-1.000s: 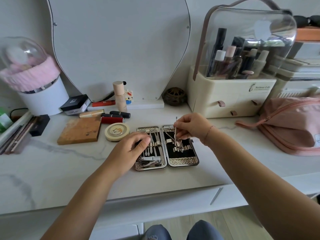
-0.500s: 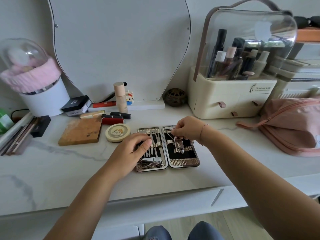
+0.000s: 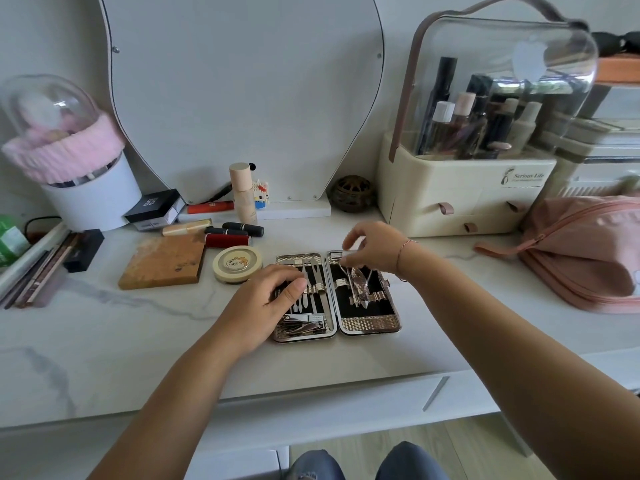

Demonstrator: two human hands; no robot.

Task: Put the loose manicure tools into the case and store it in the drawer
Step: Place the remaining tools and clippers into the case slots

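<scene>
R hand (image 3: 375,249): fingertips bunched at top end of right half of case (image 3: 369,323), on upper ends of the tools there. Pinch vs. push cannot be told.
L hand (image 3: 263,303): laid on left half, fingers loosely bent, thumb pressed near strap (image 3: 320,290). Case appears steadied, not gripped.

Case is lying open and flat on table (image 3: 104,341), centre of frame, under both hands. Tools (image 3: 316,271) are seen strapped in left half. Nipper (image 3: 360,289) sits in right half, slightly askew.

Handling (judged): tools thin, stiff, polished, pointed, so prob. slippery. Best taken mid-shank w/ fingertip pinch and slid under strap. Case rigid, hinged, shiny rim, prob. light. Once shut, it should be held across both long edges so halves are kept together.

Not resolved: left part of left half is covered by L hand. Items at its lower end are a jumble, not separable. No loose tool is made out on table. Drawer (image 3: 381,400), lower centre-right: only front + handle (image 3: 435,393) seen, shut, interior hidden.
</scene>
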